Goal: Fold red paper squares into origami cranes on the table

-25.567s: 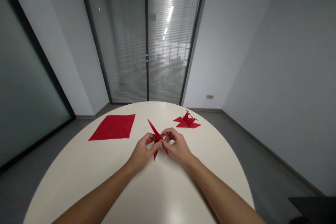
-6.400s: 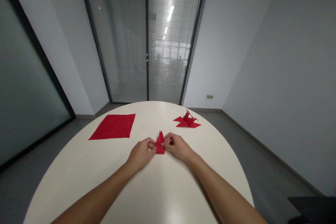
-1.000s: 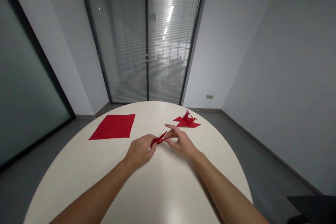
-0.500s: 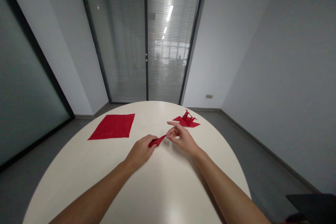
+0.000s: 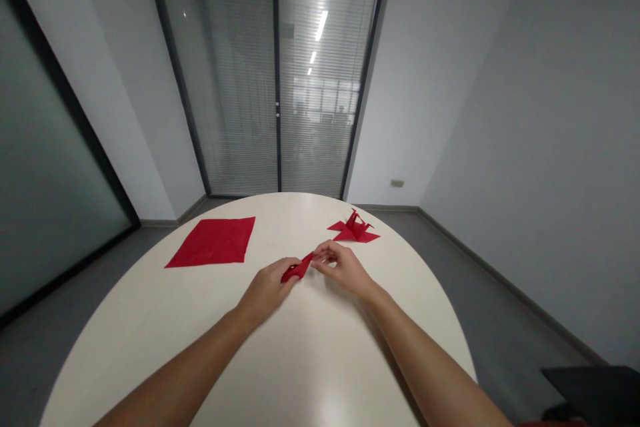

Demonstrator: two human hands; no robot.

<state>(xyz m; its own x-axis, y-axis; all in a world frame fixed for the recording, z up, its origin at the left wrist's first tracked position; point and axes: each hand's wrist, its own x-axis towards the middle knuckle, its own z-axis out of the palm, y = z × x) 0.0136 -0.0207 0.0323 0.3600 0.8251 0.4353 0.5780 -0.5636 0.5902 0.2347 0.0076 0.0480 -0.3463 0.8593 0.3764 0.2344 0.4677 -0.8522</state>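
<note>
A small folded piece of red paper (image 5: 298, 268) sits at the middle of the round white table (image 5: 300, 360), held between both hands. My left hand (image 5: 265, 290) is closed on its near left end, fingers curled over it. My right hand (image 5: 340, 268) pinches the far right tip with thumb and fingers pressed together. Most of the fold is hidden by my fingers.
A flat red paper square (image 5: 213, 241) lies on the table at the far left. A finished red paper crane (image 5: 354, 229) stands at the far right, just beyond my right hand. A dark object (image 5: 595, 390) shows at the lower right corner.
My right hand's outstretched forefinger has curled down into a pinch on the paper's tip. The folded piece stays low between both hands; long before, it was a bigger, taller shape.
</note>
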